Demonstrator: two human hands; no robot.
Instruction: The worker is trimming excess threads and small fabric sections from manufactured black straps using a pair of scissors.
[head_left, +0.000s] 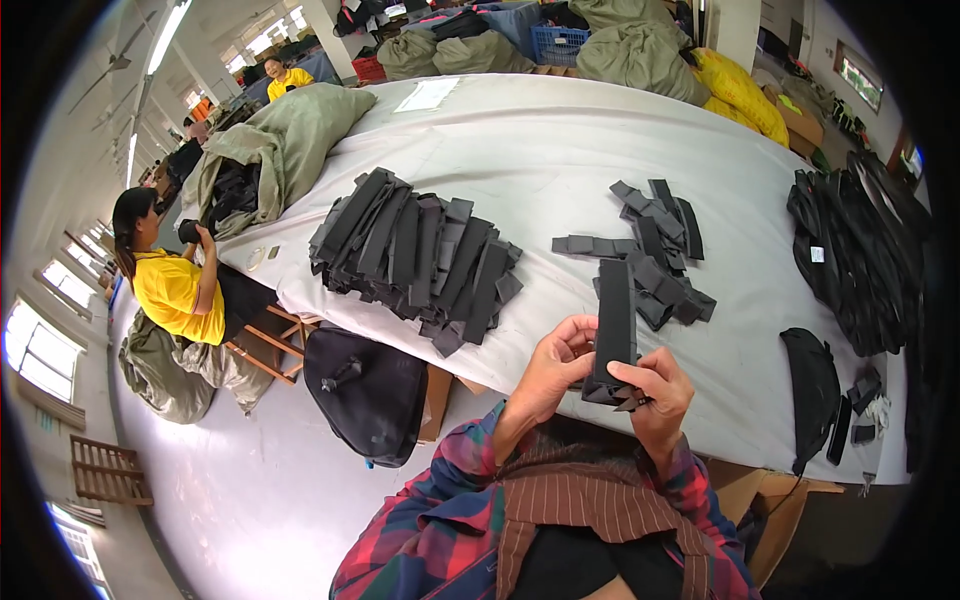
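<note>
Just over the table's near edge, a stack of flat black fabric straps [614, 315] stands nearly upright between my hands. My left hand [553, 368] pinches it from the left side. My right hand [657, 393] grips its lower end, with the thumb pressed on the front of the strap. Several folded strap ends bunch below that thumb. Beyond my hands lies a loose small heap of similar straps [660, 240], some with grey square ends. A much bigger pile of black straps [410, 250] is spread to the left.
The white-covered table [480, 130] stretches away from me. Black bags [850, 250] lie along the right, with a small black pouch [810, 385] nearer. A green sack [280, 150] rests at the left edge, where a person in yellow [180, 290] sits. A black bag [365, 395] stands below the table.
</note>
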